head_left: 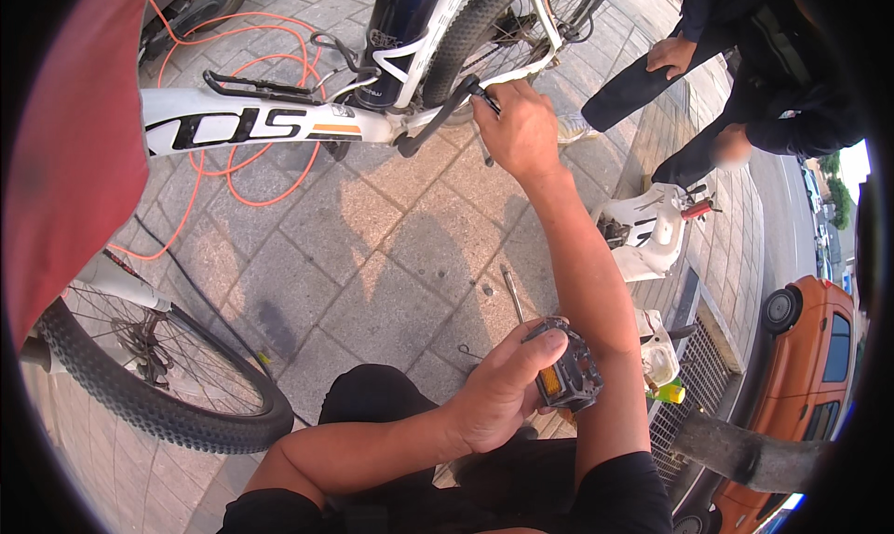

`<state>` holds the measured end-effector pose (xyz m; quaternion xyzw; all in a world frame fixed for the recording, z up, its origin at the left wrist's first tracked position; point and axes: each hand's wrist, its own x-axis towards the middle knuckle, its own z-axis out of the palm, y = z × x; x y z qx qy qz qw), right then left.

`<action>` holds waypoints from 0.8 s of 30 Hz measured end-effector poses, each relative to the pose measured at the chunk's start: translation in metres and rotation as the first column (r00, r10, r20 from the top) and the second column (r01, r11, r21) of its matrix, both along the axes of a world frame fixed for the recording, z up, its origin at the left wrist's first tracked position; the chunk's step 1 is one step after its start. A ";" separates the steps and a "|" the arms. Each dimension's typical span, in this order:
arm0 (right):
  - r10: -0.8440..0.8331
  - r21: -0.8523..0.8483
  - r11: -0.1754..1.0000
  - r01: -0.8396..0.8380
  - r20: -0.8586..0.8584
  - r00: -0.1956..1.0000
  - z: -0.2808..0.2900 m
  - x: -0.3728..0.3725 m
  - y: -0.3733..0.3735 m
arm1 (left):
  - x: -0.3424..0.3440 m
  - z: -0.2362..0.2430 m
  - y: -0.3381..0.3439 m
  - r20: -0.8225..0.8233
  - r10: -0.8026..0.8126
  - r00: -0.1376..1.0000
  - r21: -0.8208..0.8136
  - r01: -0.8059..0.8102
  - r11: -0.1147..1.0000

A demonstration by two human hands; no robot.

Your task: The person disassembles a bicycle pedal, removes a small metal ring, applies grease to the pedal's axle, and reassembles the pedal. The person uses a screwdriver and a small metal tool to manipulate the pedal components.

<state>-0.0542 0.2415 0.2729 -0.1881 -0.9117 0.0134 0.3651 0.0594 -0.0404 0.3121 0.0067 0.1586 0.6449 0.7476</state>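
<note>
My left hand [503, 380] is closed around a bicycle pedal [570, 371], dark metal with an amber reflector, held above my lap. My right hand [523, 129] reaches forward, its fingers curled at the outer end of the black crank arm [438, 120]. Whether a small part sits inside those fingers is hidden. The crank belongs to a white bicycle [307, 129] with black and orange markings on its frame. A dark blue cylinder [400, 31] is fixed along its seat tube.
A screwdriver-like rod [512, 294] lies on the paving. An orange hose [265, 199] coils beyond the frame. The front wheel [168, 376] is at left. White cut-open containers [647, 231] stand right, near a grate [684, 376]. Another person [670, 59] stands close; an orange car [810, 376] is parked.
</note>
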 end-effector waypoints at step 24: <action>-0.030 0.004 1.000 0.030 -0.023 0.999 -0.003 -0.002 -0.001 | -0.001 -0.001 0.001 -0.001 0.009 1.000 -0.007 -0.009 1.000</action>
